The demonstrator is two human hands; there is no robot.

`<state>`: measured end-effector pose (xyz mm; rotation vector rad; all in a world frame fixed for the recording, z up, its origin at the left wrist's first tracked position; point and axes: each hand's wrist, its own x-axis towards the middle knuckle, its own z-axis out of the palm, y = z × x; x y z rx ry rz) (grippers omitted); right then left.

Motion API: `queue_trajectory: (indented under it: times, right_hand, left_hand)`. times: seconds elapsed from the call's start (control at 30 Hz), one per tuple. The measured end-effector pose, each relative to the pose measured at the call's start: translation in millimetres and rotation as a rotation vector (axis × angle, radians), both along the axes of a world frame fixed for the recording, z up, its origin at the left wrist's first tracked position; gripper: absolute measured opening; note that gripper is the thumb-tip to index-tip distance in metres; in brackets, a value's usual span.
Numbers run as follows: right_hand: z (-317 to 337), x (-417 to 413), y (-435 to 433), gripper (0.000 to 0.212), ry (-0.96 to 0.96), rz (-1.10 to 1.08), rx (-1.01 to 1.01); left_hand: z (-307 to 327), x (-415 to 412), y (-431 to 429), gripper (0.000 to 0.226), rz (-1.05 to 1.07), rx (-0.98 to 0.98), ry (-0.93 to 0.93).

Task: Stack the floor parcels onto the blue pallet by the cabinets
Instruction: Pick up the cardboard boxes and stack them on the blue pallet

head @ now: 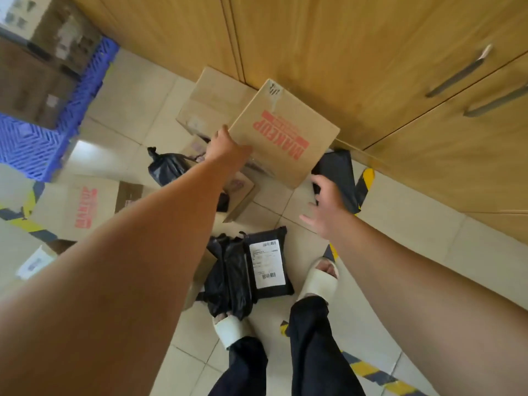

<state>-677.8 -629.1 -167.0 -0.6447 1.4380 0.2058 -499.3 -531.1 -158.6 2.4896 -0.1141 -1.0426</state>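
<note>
Status: partway, more left than done. Pallet (34, 150) sits far left with several cartons (37, 81) on it already, blurred. Current item is the box (285, 132) with red print, just in front of the cabinets (343, 52), tilted, well apart from the pallet; can't tell if it's clear of the floor. Left hand (225, 147) grips its near-left edge, fingers curled over the top face. Right hand (325, 207) is spread wide and holds nothing, just short of the box's near-right corner, so likely a two-hand lift being set up. On the floor, not yet stacked: plain box (211, 101) behind it, small box (240, 195) under the left forearm, second printed box (74, 207) at left, black bag (168, 167), labelled mailer (268, 267) by the feet, dark mailer (340, 172) against the cabinets. Materials: boxes are matte brown corrugated card, rigid, square-edged, taped seams. Bag and mailers are glossy black poly, crumpled and soft, so probably better placed on top. Pallet is blue moulded plastic with an open grid. Cabinets are smooth wood-grain; floor is glazed pale tile.
</note>
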Motion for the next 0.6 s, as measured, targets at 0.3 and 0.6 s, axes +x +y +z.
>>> queue_trajectory:
  times: [0.3,0.6]
  right_hand:
    - [-13.2,18.5,-1.3,0.027,-0.018,-0.018,-0.052]
    - [233.3,-80.9,50.9,0.03,0.033,0.022,-0.22]
  left_hand:
    - [-25.2,-9.4,-1.9,0.052,0.295,-0.225,0.09]
    - [200.6,-127.9,98.1,0.051,0.372,-0.53,0.245]
